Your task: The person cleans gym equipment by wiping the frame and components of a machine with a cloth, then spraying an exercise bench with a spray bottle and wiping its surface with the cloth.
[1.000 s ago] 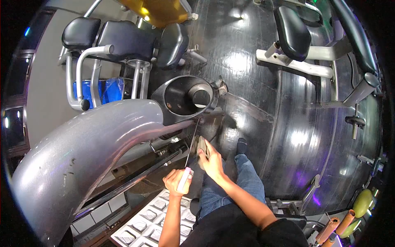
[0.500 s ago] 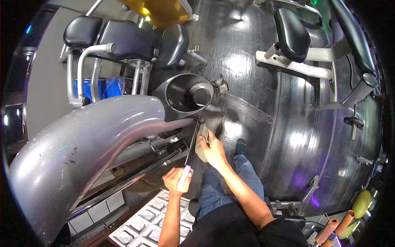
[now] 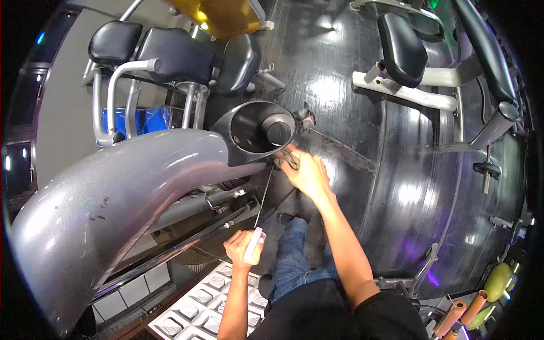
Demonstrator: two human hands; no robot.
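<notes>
My left hand (image 3: 243, 247) is closed around the pale pink handle (image 3: 254, 243) of a long thin metal rod. The rod (image 3: 264, 196) slants up towards the underside of the grey machine arm (image 3: 164, 164); its far end is hard to make out. Further up, my right hand (image 3: 309, 173) is closed on a crumpled grey-green cloth (image 3: 290, 160), mostly covered by the fingers. That hand is at the lower right edge of the oval black-rimmed opening (image 3: 249, 148), which has a round dark piece inside. Whether the cloth touches the rim is hidden.
Black padded seats (image 3: 175, 55) on grey frames stand at the upper left, with a blue bin (image 3: 153, 120) behind. Another padded machine (image 3: 402, 51) is at the upper right. A white moulded panel (image 3: 198, 303) lies below left. Dark shiny floor (image 3: 408, 187) extends to the right.
My right hand has moved up and right with the cloth, to the edge of the opening. My left hand and the rod are nearly where they were. My legs and feet have shifted.
</notes>
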